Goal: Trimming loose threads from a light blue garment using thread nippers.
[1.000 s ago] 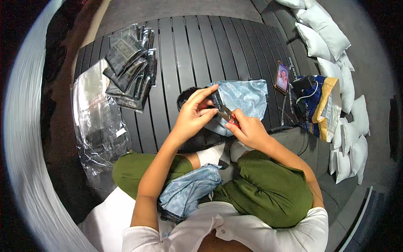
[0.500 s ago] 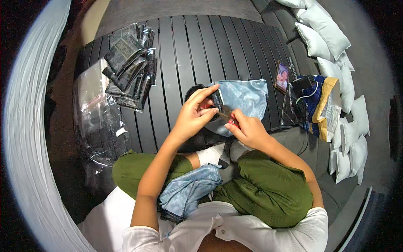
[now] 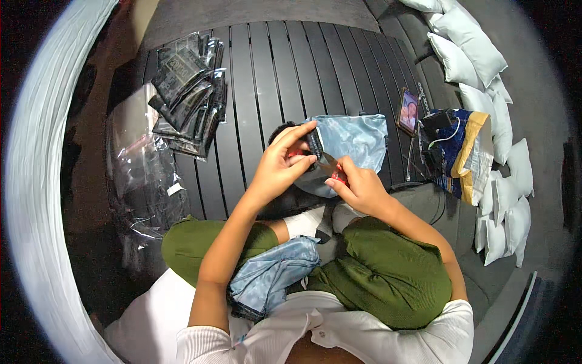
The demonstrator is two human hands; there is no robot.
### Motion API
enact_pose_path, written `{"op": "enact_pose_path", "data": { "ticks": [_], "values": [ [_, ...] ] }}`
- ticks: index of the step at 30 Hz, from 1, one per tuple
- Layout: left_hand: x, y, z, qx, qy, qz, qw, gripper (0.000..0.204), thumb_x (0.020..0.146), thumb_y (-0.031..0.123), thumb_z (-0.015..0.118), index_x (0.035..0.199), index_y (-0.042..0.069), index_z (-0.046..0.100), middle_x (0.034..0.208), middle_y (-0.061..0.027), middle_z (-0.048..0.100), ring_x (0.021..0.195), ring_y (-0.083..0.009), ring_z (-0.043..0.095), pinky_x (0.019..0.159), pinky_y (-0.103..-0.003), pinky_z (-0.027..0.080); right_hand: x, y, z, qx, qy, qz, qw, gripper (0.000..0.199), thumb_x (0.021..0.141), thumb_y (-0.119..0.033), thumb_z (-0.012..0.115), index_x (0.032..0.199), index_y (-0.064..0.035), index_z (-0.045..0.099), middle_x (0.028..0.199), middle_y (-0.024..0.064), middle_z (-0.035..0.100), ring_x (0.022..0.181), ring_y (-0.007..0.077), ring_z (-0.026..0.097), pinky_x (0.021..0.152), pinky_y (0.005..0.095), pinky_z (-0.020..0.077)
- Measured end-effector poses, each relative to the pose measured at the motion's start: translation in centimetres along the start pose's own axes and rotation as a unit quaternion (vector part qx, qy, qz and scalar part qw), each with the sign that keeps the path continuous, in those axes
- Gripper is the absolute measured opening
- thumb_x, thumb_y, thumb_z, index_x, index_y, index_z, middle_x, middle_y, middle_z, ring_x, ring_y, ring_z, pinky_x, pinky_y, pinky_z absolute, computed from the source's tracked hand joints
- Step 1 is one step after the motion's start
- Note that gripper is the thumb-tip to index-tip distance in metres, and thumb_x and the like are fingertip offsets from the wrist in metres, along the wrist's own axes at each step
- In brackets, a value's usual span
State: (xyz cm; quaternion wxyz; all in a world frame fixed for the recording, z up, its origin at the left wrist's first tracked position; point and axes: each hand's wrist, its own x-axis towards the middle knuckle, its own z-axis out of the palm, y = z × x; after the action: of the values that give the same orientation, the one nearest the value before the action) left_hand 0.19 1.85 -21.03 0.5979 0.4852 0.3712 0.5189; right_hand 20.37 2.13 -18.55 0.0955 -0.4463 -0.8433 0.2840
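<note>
My left hand [image 3: 276,162] is closed in a pinch on the black edge band [image 3: 314,143] of a shiny light-blue cloth [image 3: 354,141]. The rest of that cloth lies spread on the slatted table to the right. In my right hand [image 3: 365,190] I grip small red-handled scissors [image 3: 339,175], their metal blades directed at the band beside my left fingertips. Whether the blades touch the band I cannot tell. A second light-blue cloth [image 3: 273,270] with a dark edge lies bunched in my lap.
Black packets [image 3: 182,91] in clear plastic are piled on the dark slatted table [image 3: 254,67], at the left. Clear plastic bags [image 3: 142,170] lie beside them. A phone [image 3: 408,112] and a blue-and-yellow bag [image 3: 467,151] with a cable are at the right. White pillows [image 3: 467,48] line the far right.
The scissor blades show wider and more clearly between my hands than before. Both hands have stayed in nearly the same place.
</note>
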Motion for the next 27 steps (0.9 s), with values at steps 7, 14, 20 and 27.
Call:
{"op": "enact_pose_path", "data": {
  "ticks": [7,14,20,27],
  "values": [
    [0.1,-0.4,0.1,-0.029,0.000,0.006,1.000,0.056,0.074,-0.007,0.057,0.126,0.008,0.043,0.112,0.0001,0.040,0.091,-0.0069,0.042,0.079,-0.017,0.042,0.0,0.2,0.3,0.017,0.034,-0.025,0.999,0.032,0.082,-0.025,0.057,0.098,-0.0014,0.043,0.067,0.0169,0.055,0.058,0.0328,0.058,0.051,0.0363,0.0429],
    [0.2,-0.8,0.2,-0.068,0.000,0.011,0.998,0.054,0.075,-0.009,0.054,0.126,0.005,0.043,0.111,-0.0005,0.040,0.089,-0.0059,0.045,0.080,-0.018,0.043,0.0,-0.1,0.3,0.107,0.039,0.018,0.993,0.028,0.084,-0.023,0.055,0.093,-0.0011,0.040,0.063,0.0131,0.053,0.055,0.0276,0.055,0.050,0.0344,0.0413],
    [0.1,-1.3,0.6,-0.098,0.020,0.022,0.995,0.055,0.074,-0.011,0.054,0.126,0.004,0.043,0.112,-0.0018,0.040,0.089,-0.0062,0.046,0.081,-0.019,0.044,0.2,0.0,0.5,0.111,0.039,0.040,0.992,0.031,0.084,-0.027,0.054,0.089,-0.0010,0.039,0.063,0.0153,0.054,0.057,0.0346,0.057,0.048,0.0385,0.0424],
    [-0.1,-1.7,1.8,-0.051,0.042,0.043,0.997,0.057,0.075,-0.011,0.054,0.127,0.005,0.040,0.114,-0.0030,0.038,0.088,-0.0065,0.043,0.079,-0.020,0.047,0.3,-0.2,0.7,0.075,0.034,0.038,0.996,0.025,0.086,-0.023,0.052,0.089,-0.0026,0.038,0.060,0.0123,0.051,0.053,0.0286,0.055,0.049,0.0345,0.0403]
  ]
}}
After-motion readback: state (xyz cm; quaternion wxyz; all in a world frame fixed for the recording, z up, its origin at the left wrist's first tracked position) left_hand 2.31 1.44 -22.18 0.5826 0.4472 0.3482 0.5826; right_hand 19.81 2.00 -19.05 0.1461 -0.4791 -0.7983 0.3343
